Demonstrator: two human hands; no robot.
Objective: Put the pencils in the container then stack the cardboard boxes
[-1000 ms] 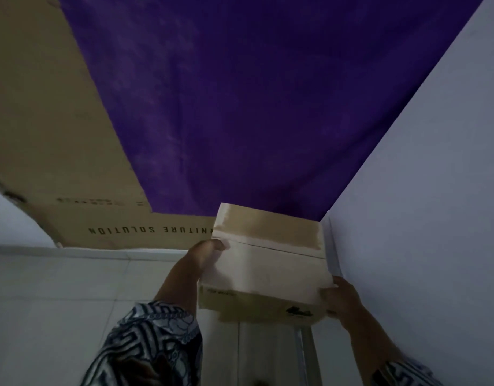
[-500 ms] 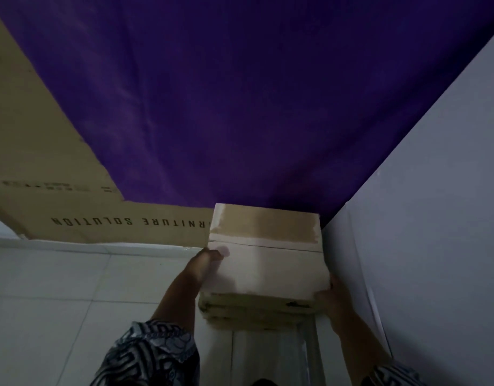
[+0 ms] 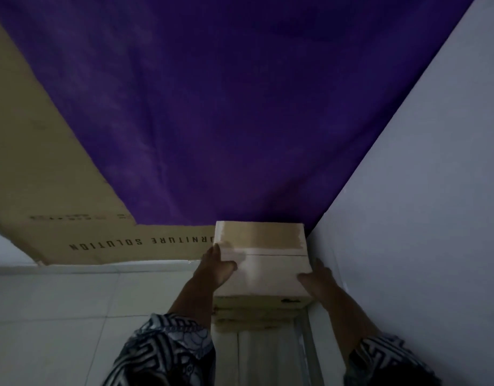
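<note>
A pale cardboard box with a brown tape strip across its far end lies on top of a stack of cardboard boxes in the corner by the right wall. My left hand grips the top box's left edge, thumb on its lid. My right hand holds its right edge, thumb on top. The lower boxes show only their near edges. No pencils or container are in view.
A purple cloth hangs behind the stack. A large flat cardboard sheet with printed letters leans at the left. The white wall is close on the right. Pale floor tiles spread to the left; a metal rail runs below the stack.
The top box has come down from the air onto the stack. Both hands have shifted up along its sides, thumbs now resting on its lid.
</note>
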